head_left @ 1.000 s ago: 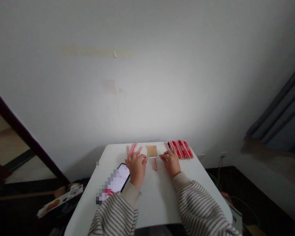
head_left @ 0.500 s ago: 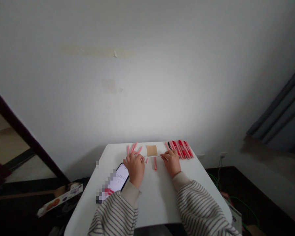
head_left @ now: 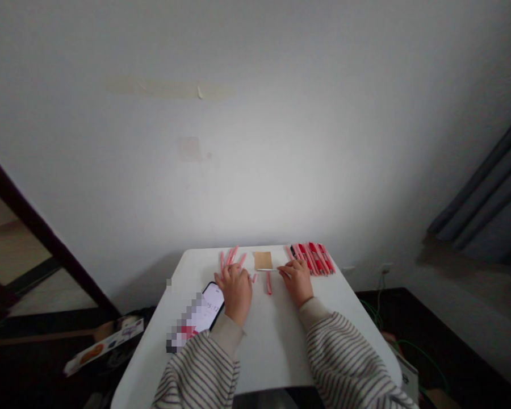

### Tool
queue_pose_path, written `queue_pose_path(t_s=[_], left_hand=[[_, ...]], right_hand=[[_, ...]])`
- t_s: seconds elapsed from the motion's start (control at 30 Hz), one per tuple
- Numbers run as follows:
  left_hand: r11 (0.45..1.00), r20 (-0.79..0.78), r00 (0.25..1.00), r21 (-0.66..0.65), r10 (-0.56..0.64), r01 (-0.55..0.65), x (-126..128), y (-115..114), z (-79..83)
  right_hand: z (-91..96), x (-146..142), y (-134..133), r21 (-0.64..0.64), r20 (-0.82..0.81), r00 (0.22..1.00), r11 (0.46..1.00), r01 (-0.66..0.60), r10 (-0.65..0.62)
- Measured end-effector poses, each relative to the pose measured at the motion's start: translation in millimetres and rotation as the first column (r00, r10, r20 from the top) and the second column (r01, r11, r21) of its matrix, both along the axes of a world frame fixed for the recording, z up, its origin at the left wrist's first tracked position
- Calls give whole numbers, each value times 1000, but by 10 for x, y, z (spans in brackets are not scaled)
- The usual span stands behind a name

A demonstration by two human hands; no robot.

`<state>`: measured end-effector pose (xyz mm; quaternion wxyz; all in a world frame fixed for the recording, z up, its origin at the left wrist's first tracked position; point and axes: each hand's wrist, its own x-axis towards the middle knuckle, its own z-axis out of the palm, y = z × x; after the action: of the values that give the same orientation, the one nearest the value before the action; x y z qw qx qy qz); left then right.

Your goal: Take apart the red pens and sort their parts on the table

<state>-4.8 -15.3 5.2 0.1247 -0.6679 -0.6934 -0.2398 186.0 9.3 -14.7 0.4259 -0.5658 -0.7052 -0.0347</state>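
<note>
My right hand (head_left: 297, 279) pinches the right end of a thin white stick, which looks like a pen refill (head_left: 266, 270). The refill lies level along the near edge of a small tan paper square (head_left: 263, 260). Below it, a pink pen part (head_left: 269, 283) points toward me, with a short pink piece (head_left: 254, 278) to its left. My left hand (head_left: 235, 289) rests palm down with its fingers apart, just in front of several pink pen barrels (head_left: 231, 255). Its fingertips are partly hidden, and I see nothing held in them.
A row of several pink and red pens (head_left: 317, 258) lies at the table's back right. Left of my left hand is a phone (head_left: 210, 301) with a timer on its screen. The white table (head_left: 276, 346) stands against a wall (head_left: 281, 142). Cables (head_left: 426, 358) run along the floor at right.
My left hand has come away from the refill's left end and lowered, its fingers now spread by the pink barrels. My right hand stays where it was, still pinching the refill.
</note>
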Motion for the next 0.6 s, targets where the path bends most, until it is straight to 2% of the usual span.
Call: queue_pose_path(t_s=[0.6], left_hand=[[998,61,997,-40,-45,47,7,3,1]], right_hand=[[8,-2,-10,17,-27,1000,1000,-15,16]])
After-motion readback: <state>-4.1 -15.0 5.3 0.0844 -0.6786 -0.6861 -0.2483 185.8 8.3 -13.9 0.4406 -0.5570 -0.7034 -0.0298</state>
